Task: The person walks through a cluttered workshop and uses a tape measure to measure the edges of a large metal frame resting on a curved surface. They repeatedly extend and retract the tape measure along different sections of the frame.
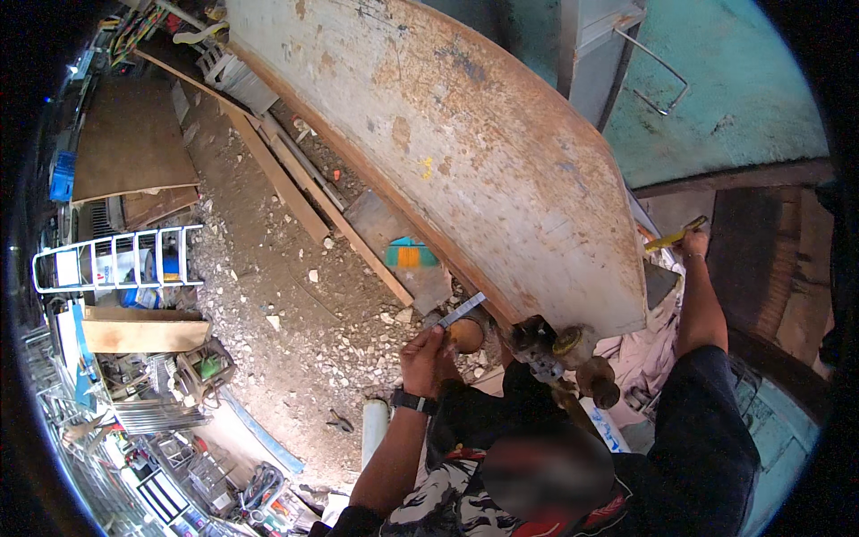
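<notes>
In front of me stands a large pale panel (501,170), worn and brown-stained, with a curved far edge. My left hand (420,358) is closed on a narrow pale-blue strip (463,309), whose free end reaches toward the panel's near left edge. I cannot make out whether it is a ruler or a blade. Beyond the panel's right edge, my right hand (695,240) grips a slim yellow tool (664,242) with a dark end; its kind is unclear. Metal fittings (537,347) sit at the panel's near corner, by my legs.
Long wooden boards (282,179) lie on the stony dirt floor (268,295) at the left. Farther left are an aluminium ladder (121,259), a brown sheet (134,139) and piles of metal parts. Crumpled pale cloth (658,349) lies at right, near a teal surface (725,98) with a metal handle.
</notes>
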A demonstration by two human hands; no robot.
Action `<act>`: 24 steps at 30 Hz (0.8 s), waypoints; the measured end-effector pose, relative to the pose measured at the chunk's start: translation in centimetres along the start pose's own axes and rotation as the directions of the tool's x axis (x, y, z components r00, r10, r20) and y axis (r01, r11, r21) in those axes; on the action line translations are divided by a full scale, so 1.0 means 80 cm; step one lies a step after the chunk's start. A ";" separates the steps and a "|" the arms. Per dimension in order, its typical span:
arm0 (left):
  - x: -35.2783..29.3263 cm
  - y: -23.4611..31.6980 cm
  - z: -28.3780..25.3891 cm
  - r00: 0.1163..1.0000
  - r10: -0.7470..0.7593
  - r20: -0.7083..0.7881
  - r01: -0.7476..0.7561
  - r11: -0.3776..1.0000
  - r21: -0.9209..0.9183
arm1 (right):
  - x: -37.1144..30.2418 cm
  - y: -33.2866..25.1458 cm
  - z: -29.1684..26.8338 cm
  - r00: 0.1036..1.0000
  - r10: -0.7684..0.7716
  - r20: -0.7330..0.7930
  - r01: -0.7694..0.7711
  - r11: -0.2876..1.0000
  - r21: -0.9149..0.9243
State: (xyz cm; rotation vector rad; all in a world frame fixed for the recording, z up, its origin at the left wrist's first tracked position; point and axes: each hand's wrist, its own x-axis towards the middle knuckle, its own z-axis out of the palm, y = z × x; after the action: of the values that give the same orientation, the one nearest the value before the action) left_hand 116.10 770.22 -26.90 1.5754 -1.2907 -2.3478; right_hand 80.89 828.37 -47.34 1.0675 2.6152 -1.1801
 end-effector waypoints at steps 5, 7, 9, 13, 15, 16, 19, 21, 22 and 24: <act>0.012 -0.022 -0.003 0.999 0.004 -0.038 -0.002 0.998 0.060 | -0.011 -0.024 0.002 1.000 0.002 0.020 -0.002 1.000 -0.028; 0.012 -0.028 -0.007 0.997 -0.013 -0.071 0.023 0.990 0.142 | -0.014 -0.032 0.003 1.000 0.015 0.026 -0.015 1.000 -0.016; 0.005 -0.029 0.005 0.992 0.011 -0.126 -0.001 0.997 0.080 | -0.011 -0.031 0.013 1.000 0.022 0.019 -0.021 0.998 -0.053; -0.003 -0.021 0.016 0.989 0.047 -0.142 -0.038 0.997 0.069 | 0.044 0.038 0.021 0.998 -0.005 0.070 0.011 0.995 -0.097; -0.005 -0.014 0.011 0.989 0.041 -0.140 -0.040 0.999 0.009 | 0.104 0.078 0.006 0.997 -0.072 0.030 0.075 0.994 -0.078; 0.001 -0.015 -0.001 0.997 0.022 -0.080 -0.022 1.000 0.001 | 0.131 0.077 -0.016 0.987 -0.161 -0.009 0.160 0.985 -0.070; 0.007 -0.029 0.028 0.998 0.050 -0.039 -0.043 0.985 0.167 | 0.084 0.062 0.030 0.989 0.019 0.147 0.002 0.990 -0.143; 0.010 -0.025 0.052 0.999 0.030 -0.018 -0.026 0.974 0.223 | 0.049 0.021 0.046 0.978 0.115 0.174 -0.114 0.993 -0.016; 0.014 -0.023 0.060 1.000 0.011 0.008 -0.012 0.982 0.187 | 0.038 0.005 0.044 0.971 0.159 0.181 -0.170 0.984 0.047; 0.025 -0.014 0.067 0.999 -0.016 0.051 0.008 0.988 0.155 | 0.050 0.025 0.024 0.986 0.137 0.095 -0.144 0.987 0.071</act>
State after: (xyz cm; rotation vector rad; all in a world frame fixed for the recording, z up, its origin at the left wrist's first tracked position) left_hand 111.37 773.31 -28.35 1.5751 -1.5128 -2.3624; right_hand 78.75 830.19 -51.30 1.1623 2.4013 -1.2756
